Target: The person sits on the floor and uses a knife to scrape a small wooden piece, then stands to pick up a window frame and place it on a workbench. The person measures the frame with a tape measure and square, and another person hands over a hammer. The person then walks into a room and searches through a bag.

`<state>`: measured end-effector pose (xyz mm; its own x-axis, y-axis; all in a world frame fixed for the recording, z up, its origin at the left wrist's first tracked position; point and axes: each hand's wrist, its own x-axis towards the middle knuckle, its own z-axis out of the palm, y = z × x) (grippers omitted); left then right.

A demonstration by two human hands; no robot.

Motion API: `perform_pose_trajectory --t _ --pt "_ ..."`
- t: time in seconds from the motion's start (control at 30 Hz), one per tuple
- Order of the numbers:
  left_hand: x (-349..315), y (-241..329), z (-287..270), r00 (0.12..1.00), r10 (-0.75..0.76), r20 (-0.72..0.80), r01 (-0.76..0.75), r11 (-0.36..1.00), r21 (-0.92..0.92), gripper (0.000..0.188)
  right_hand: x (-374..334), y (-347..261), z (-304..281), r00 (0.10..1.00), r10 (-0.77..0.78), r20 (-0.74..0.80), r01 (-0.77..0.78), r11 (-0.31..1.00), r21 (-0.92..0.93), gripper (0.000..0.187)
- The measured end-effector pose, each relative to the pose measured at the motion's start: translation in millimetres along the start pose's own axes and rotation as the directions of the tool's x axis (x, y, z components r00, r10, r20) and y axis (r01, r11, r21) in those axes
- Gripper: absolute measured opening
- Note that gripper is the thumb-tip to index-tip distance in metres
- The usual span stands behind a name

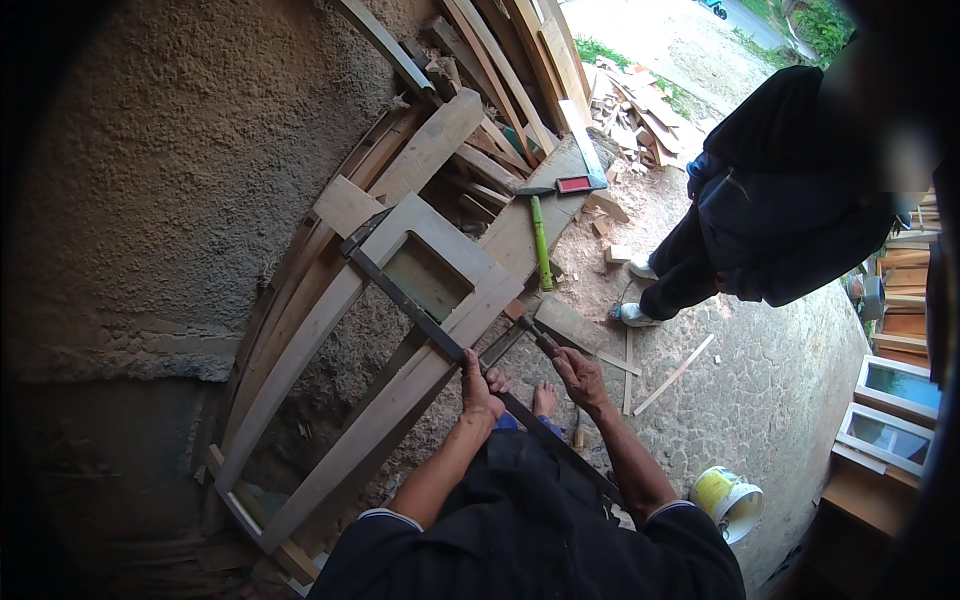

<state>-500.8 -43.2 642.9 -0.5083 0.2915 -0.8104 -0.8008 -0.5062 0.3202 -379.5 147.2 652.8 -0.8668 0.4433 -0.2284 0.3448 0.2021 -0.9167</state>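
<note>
A long dark bar clamp [415, 312] lies across a pale wooden frame [345, 425], its far jaw over the frame's left edge. My left hand [482, 388] is closed around the clamp's bar, just beside the frame's near rail. My right hand [580, 380] grips the clamp's screw handle [541, 340]. By the screw end, a small reddish wood block [515, 310] sits against the frame's edge. A rectangular opening with a recessed panel [430, 280] shows at the frame's far end.
Beyond the frame, a green-handled hammer [541, 240] and a try square [582, 184] rest on a board [530, 235]. A person in dark clothes [780, 220] stands at right. A white-and-yellow bucket [728, 503] is at lower right. Timber leans against the rough wall [200, 180].
</note>
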Motion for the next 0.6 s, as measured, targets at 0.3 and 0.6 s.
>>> perform_pose_trajectory --t 0.3,0.6 --pt "-51.9 49.9 22.7 0.993 -0.085 -0.08 0.115 0.621 0.776 0.068 1.5 -14.3 -1.1 0.989 -0.145 -0.01 0.138 0.962 -0.237 0.04" --pt "-18.7 71.7 112.7 0.165 -0.051 0.985 -0.625 -0.778 0.064 0.041 12.0 -38.0 10.4 0.991 -0.13 0.017 0.12 0.846 -0.519 0.039"
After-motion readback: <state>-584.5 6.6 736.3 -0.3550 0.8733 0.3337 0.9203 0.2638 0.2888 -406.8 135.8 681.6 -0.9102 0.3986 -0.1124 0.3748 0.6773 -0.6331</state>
